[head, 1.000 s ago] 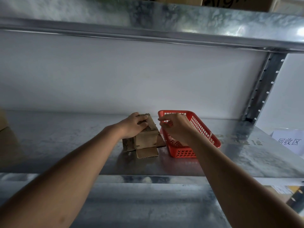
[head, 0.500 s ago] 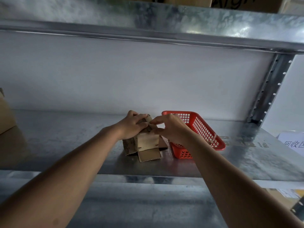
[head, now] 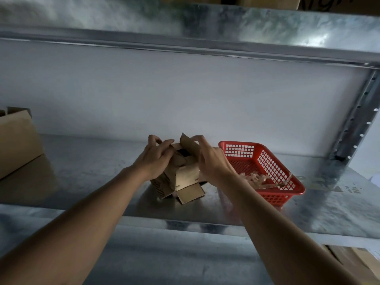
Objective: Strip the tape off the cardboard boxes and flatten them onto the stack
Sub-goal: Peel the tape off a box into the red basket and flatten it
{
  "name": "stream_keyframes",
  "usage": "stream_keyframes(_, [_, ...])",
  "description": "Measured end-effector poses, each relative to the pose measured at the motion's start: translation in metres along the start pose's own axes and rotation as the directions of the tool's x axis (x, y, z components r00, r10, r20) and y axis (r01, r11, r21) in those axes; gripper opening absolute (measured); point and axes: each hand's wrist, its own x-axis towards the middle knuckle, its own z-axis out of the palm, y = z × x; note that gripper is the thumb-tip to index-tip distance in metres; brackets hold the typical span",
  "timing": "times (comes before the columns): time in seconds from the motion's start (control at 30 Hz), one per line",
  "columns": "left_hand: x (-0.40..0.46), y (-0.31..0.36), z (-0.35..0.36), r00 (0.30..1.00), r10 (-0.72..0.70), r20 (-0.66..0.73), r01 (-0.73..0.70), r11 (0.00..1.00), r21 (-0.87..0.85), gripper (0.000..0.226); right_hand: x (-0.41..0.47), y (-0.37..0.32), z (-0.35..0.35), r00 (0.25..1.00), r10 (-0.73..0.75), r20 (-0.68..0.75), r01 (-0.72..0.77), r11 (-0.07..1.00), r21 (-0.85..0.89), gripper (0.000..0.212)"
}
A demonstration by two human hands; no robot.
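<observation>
Large brown cardboard carton [head: 17, 140] sitting at far left of the galvanized metal shelf [head: 86, 173], well apart from the work. Left hand [head: 153, 159] curling its fingers over the left top edge of the small brown corrugated cardboard box [head: 184, 175], gripping it. Box standing mid-shelf, one corner pointing toward the camera, bottom flap lying out flat in front, top flaps opening upward. Right hand [head: 209, 161] pinching the raised right top flap. Red plastic mesh basket [head: 273, 161] sitting just beside the box on the right, crumpled tape strips [head: 259, 178] lying inside. Perforated steel upright [head: 357, 120] standing at far right.
</observation>
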Motion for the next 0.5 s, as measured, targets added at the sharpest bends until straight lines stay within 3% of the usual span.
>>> stream_keyframes(0.1, [-0.003, -0.007, -0.007, 0.999, 0.020, 0.051, -0.016, 0.998, -0.067, 0.050, 0.003, 0.002, 0.007, 0.990, 0.105, -0.092, -0.102, 0.994, 0.044, 0.034])
stream_keyframes(0.27, [-0.004, -0.005, -0.014, 0.992, 0.069, 0.103, -0.066, 0.997, -0.024, 0.040, 0.007, 0.005, 0.010, 0.969, 0.227, -0.102, -0.214, 0.969, 0.125, 0.039])
stream_keyframes(0.5, [-0.005, -0.001, -0.015, 0.992, 0.117, -0.045, -0.117, 0.993, -0.011, 0.027, 0.008, -0.005, 0.013, 0.975, 0.178, 0.131, -0.185, 0.982, 0.043, 0.045])
